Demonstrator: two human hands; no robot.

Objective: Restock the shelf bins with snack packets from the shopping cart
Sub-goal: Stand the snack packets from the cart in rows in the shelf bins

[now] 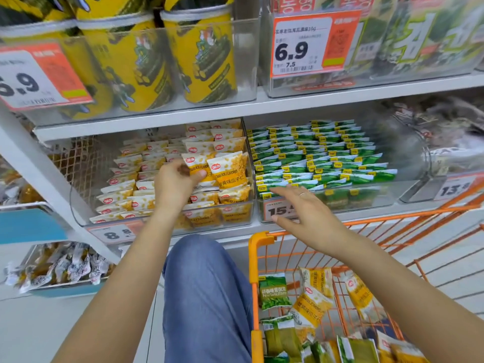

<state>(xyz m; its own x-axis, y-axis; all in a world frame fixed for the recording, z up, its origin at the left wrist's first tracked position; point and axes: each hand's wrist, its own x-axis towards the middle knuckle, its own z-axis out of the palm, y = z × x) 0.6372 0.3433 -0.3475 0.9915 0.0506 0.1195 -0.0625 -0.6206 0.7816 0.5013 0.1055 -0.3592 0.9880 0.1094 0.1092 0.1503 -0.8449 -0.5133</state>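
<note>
Two hands over the shelf bins. Left hand [174, 179] pinches a yellow packet [195, 167], thumb on its front, at the top of the stacks inside the clear yellow bin [167, 218]. Right hand [306, 208] holds nothing, fingers spread and straight, hovering at the front edge of the green bin [340, 203], full of green packets [314, 158]. Orange cart [255, 258] below right holds loose yellow and green packets. Blue-jeaned knee [204, 284] sits between the arms.

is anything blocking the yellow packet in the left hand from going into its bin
Nothing visible does. The left hand pinches the yellow packet already above the open-topped yellow bin, over rows of matching packets. The right hand hovers open to the side, before the green bin.
</note>
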